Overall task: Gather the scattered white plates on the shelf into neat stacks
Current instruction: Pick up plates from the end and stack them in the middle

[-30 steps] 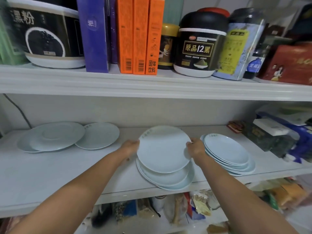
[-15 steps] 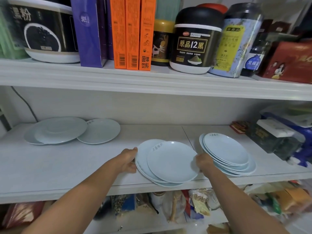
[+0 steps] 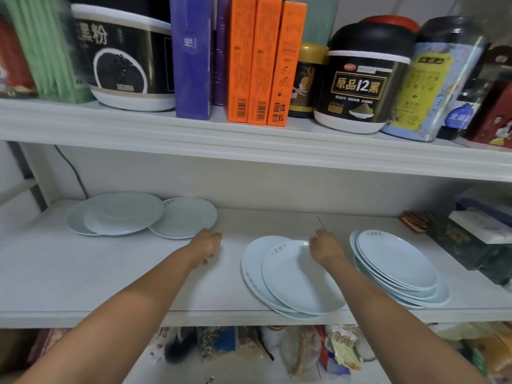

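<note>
Plates in the middle stack (image 3: 253,268) now number one more. The top plate (image 3: 302,284), which both hands carried a second ago, lies set down off-centre toward the right and front. The stack is therefore fanned, not square, and seems to reach over the front edge of the shelf (image 3: 83,273).

The left hand (image 3: 209,243) has let go and gone out to the left of the stack. It is empty, fingers loosely bent, just beside the nearest of the loose plates (image 3: 185,217), which lie overlapping well to the left. The right hand (image 3: 325,246) stays at the top plate's far rim; I cannot tell whether it pinches or only touches.

Just right of the stack sits another fanned pile (image 3: 396,264). The left group looks next to be gathered, and both piles need squaring.
</note>
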